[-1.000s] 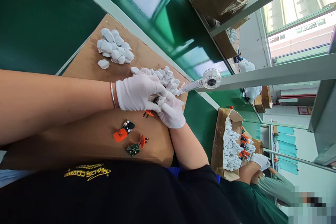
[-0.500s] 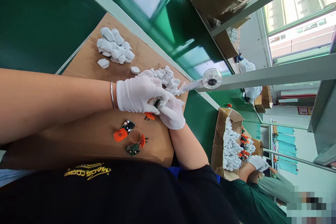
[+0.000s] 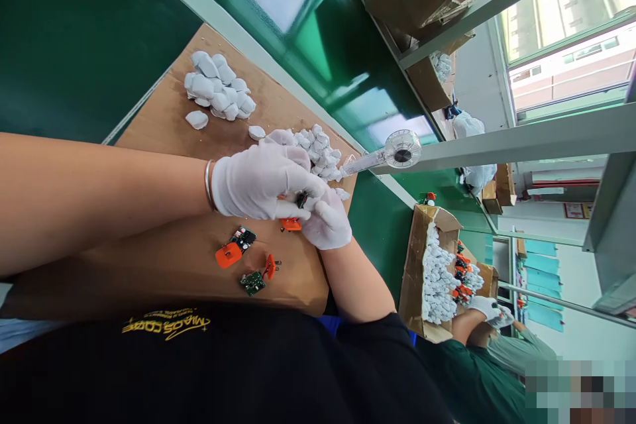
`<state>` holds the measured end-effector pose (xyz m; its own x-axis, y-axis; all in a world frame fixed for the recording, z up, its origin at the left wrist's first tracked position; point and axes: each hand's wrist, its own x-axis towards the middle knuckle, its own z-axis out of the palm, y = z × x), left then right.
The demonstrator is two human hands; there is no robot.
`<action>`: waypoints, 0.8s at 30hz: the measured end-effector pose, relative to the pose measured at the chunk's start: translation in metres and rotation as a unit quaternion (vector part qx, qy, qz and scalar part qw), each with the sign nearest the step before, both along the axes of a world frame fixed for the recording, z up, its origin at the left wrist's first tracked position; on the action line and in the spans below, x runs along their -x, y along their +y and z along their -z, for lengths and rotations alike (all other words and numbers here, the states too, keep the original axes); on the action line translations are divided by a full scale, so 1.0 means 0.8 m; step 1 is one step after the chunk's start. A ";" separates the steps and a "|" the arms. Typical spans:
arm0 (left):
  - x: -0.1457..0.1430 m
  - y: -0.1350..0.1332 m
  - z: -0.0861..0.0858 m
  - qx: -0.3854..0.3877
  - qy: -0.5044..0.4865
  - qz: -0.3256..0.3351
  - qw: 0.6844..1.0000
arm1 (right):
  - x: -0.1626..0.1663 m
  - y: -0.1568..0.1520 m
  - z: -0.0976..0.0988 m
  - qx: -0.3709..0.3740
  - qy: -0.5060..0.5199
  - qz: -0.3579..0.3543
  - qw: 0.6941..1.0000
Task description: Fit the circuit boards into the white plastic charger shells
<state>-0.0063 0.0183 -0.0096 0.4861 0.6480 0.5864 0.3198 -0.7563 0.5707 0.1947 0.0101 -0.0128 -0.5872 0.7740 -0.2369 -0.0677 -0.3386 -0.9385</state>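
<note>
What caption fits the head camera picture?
Gloved left hand and right hand grip an orange plug part over cardboard.

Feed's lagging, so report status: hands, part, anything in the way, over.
Left hand and right hand, gloved, both pinched on orange plug piece over cardboard sheet. Two loose plug boards nearer the body. White shell pile close beyond the hands.

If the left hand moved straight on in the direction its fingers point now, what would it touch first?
Probably the right hand. The left hand points at it, and both already close around the small orange part, with nothing else visible between them.
</note>
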 end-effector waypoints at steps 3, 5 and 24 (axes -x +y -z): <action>-0.001 -0.003 -0.006 0.032 0.009 -0.001 0.999 | -0.001 0.002 -0.001 0.024 -0.018 -0.007 1.000; -0.004 -0.003 -0.008 0.054 0.031 0.017 0.998 | -0.003 0.003 0.001 0.016 -0.037 -0.031 0.999; -0.013 -0.001 -0.006 0.052 0.054 0.064 0.995 | 0.000 -0.004 -0.004 -0.109 -0.135 -0.036 0.984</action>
<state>0.0037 0.0176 -0.0045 0.6258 0.6308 0.4587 0.2886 -0.7337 0.6152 0.1949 0.0073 -0.0095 -0.5808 0.7825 -0.2245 0.2109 -0.1218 -0.9699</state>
